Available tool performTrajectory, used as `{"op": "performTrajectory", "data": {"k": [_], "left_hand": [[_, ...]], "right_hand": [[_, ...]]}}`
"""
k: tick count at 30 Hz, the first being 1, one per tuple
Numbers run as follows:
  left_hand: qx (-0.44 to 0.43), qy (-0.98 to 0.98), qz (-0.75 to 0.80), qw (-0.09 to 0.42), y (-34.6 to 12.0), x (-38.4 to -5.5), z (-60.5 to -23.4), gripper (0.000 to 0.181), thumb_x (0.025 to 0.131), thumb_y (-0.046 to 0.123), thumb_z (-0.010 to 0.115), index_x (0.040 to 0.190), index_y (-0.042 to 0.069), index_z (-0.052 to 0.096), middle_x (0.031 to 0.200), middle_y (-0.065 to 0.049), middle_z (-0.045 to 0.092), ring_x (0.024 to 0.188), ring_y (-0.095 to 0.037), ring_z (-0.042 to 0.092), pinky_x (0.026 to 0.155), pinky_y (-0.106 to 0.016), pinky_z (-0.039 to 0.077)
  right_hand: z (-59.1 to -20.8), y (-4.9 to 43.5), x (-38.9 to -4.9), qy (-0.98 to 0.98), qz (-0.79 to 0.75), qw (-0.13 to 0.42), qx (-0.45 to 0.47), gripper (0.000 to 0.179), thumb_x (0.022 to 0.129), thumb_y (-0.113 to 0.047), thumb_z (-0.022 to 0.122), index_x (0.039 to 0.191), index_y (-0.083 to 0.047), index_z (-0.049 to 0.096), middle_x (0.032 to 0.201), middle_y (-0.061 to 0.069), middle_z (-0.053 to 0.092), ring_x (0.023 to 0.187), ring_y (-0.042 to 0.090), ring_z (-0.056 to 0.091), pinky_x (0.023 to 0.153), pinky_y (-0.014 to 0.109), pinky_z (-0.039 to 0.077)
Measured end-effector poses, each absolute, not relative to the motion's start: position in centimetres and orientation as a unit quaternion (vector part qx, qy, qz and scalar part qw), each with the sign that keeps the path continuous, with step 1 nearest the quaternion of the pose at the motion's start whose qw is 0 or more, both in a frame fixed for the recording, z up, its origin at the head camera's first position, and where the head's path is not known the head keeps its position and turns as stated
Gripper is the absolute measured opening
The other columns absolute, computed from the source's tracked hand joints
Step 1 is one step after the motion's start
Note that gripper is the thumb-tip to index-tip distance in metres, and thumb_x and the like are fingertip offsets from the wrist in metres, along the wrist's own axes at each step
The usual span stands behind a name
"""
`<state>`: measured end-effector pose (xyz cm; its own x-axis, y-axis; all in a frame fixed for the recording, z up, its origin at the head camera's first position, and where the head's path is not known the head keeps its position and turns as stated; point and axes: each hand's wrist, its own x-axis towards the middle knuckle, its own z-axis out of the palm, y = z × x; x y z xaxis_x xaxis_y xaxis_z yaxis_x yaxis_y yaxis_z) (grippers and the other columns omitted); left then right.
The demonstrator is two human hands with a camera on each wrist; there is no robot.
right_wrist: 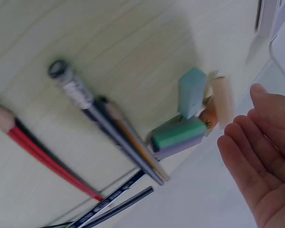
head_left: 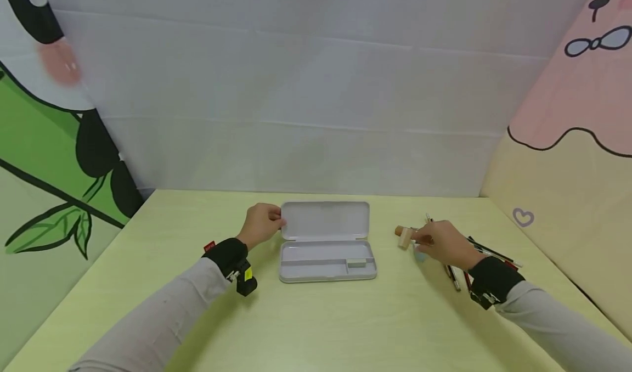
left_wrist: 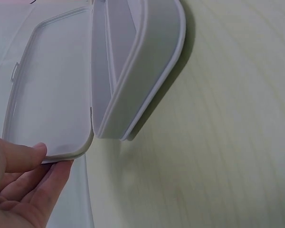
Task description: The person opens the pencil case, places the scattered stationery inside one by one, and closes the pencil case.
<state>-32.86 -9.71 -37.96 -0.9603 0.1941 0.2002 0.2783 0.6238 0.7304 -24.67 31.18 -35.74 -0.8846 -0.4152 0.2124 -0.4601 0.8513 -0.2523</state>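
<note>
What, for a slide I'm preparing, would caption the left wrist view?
Left hand pinching the open lid of a pale grey, rectangular, round-cornered case on a light wood-grained table.

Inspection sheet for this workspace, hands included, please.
Surface: pale wood-grain tabletop
Job's things: pencil case open, pale block in its small compartment; beige block, pale blue block and green block loose to its right
Clutter: loose pencils, some overlapping
Left hand: pinches the lid's edge
Right hand: over the blocks, thumb and fingers apart; contact with beige block unclear
Cables: nothing seen
Surroundings: white backdrop, cartoon panels both sides
</note>
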Motion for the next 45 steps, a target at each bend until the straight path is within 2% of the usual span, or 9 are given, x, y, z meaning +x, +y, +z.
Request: {"op": "performTrajectory", "data": {"k": [5,9,11,15,19,25,32,39,45], "left_hand": [[-0.127,-0.902,-0.41,0.049,-9.9,-32.8,-38.0,0.024,0.086,0.003,0.066,0.106,-0.009,0.068,0.098,-0.024,0.072,0.09,-0.033,0.071,0.073,-0.034,0.058],[-0.129,-0.902,-0.41,0.046,-9.8,-32.8,-38.1,0.024,0.086,0.003,0.066,0.107,-0.009,0.068,0.099,-0.024,0.072,0.091,-0.033,0.071,0.073,-0.034,0.058],[-0.129,-0.902,-0.409,0.049,-9.7,-32.8,-38.0,0.024,0.086,0.003,0.066,0.106,-0.009,0.068,0.099,-0.024,0.072,0.092,-0.033,0.07,0.074,-0.035,0.058],[-0.124,-0.902,-0.41,0.051,-9.6,-32.8,-37.8,0.024,0.086,0.003,0.066,0.107,-0.009,0.068,0.099,-0.024,0.072,0.093,-0.034,0.07,0.075,-0.036,0.058],[-0.118,-0.902,-0.413,0.044,-9.4,-32.8,-37.9,0.024,0.086,0.002,0.066,0.107,-0.009,0.068,0.099,-0.023,0.072,0.092,-0.033,0.07,0.073,-0.034,0.058],[-0.118,-0.901,-0.414,0.05,-9.3,-32.7,-37.9,0.023,0.085,0.002,0.067,0.105,-0.009,0.069,0.097,-0.023,0.072,0.092,-0.033,0.07,0.073,-0.035,0.058],[-0.117,-0.903,-0.41,0.057,-9.3,-32.6,-37.6,0.022,0.085,0.002,0.067,0.105,-0.009,0.069,0.098,-0.024,0.072,0.093,-0.033,0.07,0.076,-0.037,0.058],[-0.111,-0.903,-0.411,0.052,-9.3,-32.7,-37.7,0.024,0.085,0.002,0.067,0.106,-0.009,0.069,0.099,-0.024,0.072,0.093,-0.033,0.07,0.078,-0.037,0.058],[-0.111,-0.902,-0.414,0.049,-9.2,-32.7,-37.8,0.024,0.085,0.002,0.067,0.106,-0.009,0.068,0.1,-0.024,0.072,0.094,-0.033,0.07,0.079,-0.037,0.058]], "right_hand": [[-38.3,33.7,-25.5,-0.966,0.193,0.07,0.157,0.019,0.083,-0.022,0.073,0.089,-0.004,0.074,0.081,0.008,0.069,0.069,0.02,0.059,0.064,0.032,0.048],[-40.9,35.7,-27.0,-0.959,0.247,0.049,0.128,0.033,0.084,-0.044,0.069,0.074,-0.013,0.074,0.067,0.002,0.065,0.059,0.014,0.052,0.057,0.029,0.039],[-40.9,35.5,-27.1,-0.963,0.24,0.044,0.114,0.037,0.084,-0.046,0.069,0.066,-0.014,0.073,0.058,0.001,0.062,0.053,0.014,0.048,0.054,0.029,0.034],[-39.0,33.0,-26.1,-0.976,0.199,0.043,0.074,0.035,0.082,-0.03,0.074,0.058,-0.004,0.072,0.049,0.007,0.058,0.047,0.016,0.045,0.049,0.029,0.032],[-38.0,31.2,-25.1,-0.979,0.186,0.059,0.06,0.026,0.079,-0.016,0.076,0.06,0.002,0.071,0.048,0.007,0.058,0.044,0.014,0.045,0.048,0.027,0.034],[-38.2,30.8,-25.6,-0.979,0.183,0.068,0.066,0.023,0.074,-0.015,0.079,0.057,-0.002,0.07,0.049,0.003,0.058,0.045,0.012,0.045,0.048,0.025,0.034],[-37.7,30.1,-25.6,-0.98,0.19,0.038,0.043,0.016,0.071,-0.013,0.081,0.075,0.001,0.074,0.069,0.011,0.069,0.055,0.017,0.056,0.055,0.031,0.048],[-37.0,29.2,-25.1,-0.978,0.2,0.041,0.047,0.017,0.068,-0.009,0.082,0.077,0.003,0.074,0.074,0.014,0.069,0.061,0.021,0.058,0.057,0.032,0.048],[-36.8,28.2,-24.8,-0.973,0.207,0.067,0.075,0.013,0.065,-0.007,0.083,0.073,0.0,0.075,0.069,0.01,0.07,0.06,0.016,0.056,0.057,0.028,0.043]]}}
